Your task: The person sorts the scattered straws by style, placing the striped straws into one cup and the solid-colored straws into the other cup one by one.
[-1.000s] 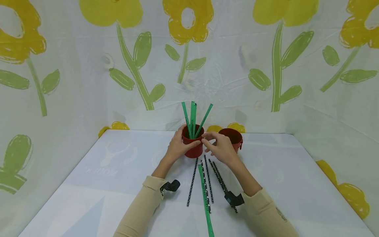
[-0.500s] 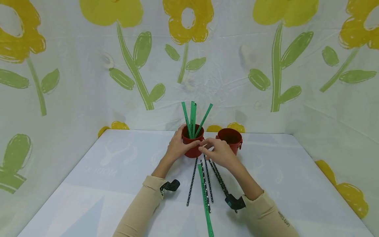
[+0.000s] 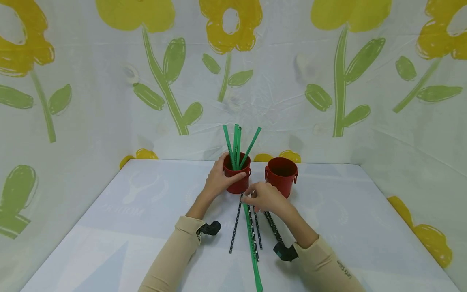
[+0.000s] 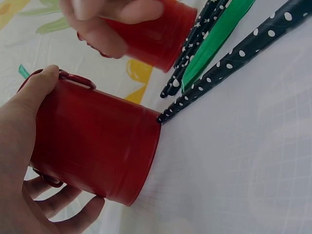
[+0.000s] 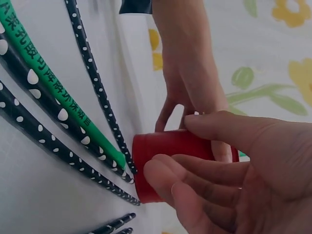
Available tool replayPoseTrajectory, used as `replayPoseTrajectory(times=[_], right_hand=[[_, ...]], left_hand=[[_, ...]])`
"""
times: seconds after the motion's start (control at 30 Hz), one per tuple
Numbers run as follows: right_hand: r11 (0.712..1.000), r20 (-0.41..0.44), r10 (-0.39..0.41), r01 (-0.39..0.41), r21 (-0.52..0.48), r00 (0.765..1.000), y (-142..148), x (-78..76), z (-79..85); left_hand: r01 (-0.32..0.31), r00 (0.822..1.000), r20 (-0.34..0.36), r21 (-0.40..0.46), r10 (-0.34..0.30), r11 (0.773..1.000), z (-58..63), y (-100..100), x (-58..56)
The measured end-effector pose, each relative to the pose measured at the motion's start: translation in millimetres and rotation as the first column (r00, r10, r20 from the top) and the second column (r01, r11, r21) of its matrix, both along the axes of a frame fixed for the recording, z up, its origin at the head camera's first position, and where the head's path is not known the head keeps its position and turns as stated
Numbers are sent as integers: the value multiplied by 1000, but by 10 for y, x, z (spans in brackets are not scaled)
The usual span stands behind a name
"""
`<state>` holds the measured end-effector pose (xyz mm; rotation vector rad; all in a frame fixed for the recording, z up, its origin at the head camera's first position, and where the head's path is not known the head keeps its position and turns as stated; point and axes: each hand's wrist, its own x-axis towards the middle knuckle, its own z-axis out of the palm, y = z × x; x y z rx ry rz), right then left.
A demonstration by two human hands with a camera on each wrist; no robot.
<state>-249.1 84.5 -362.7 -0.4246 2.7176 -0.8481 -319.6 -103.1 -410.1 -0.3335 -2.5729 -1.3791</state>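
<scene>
My left hand (image 3: pixel 216 179) grips a small red bucket (image 3: pixel 237 185) around its side, thumb near the rim. Several green straws (image 3: pixel 237 148) stand in that bucket, fanned apart. Just in front and to the right, my right hand (image 3: pixel 269 198) hovers over straws on the table, its fingers loosely bent around nothing. One green straw (image 5: pixel 53 83) with printed characters lies among several black straws with white dots (image 5: pixel 97 92); their far ends reach close to the bucket's base. In the left wrist view, the left hand's fingers wrap the bucket (image 4: pixel 97 141) near its rim.
A second red bucket (image 3: pixel 288 183) with side rings stands right of the first, just behind the right hand. The white table (image 3: pixel 146 227) ends at a flower-printed curtain (image 3: pixel 277 93) at the back and sides.
My right hand has drawn back from the first bucket's rim toward me, down over the straws, uncovering more of the second bucket. My left hand keeps its hold.
</scene>
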Motion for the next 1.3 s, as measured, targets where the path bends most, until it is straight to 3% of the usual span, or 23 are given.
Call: replayPoseTrajectory(times=[0.17, 0.37, 0.77, 1.0, 1.3], right_hand=[[997, 61, -16, 11, 82, 998, -26, 22, -47], [993, 87, -16, 6, 115, 996, -68, 58, -85], [982, 94, -37, 18, 191, 995, -106, 93, -180], [981, 93, -71, 53, 186, 993, -137, 126, -200], [959, 62, -105, 85, 269, 992, -180, 157, -200]], left_hand=[[-4, 1000, 5, -3, 4, 1000, -2, -4, 0], [2, 1000, 1, 2, -2, 1000, 2, -4, -1], [0, 1000, 6, 2, 0, 1000, 7, 11, 0], [-2, 1000, 5, 0, 2, 1000, 6, 13, 1], [3, 1000, -2, 9, -3, 1000, 0, -1, -1]])
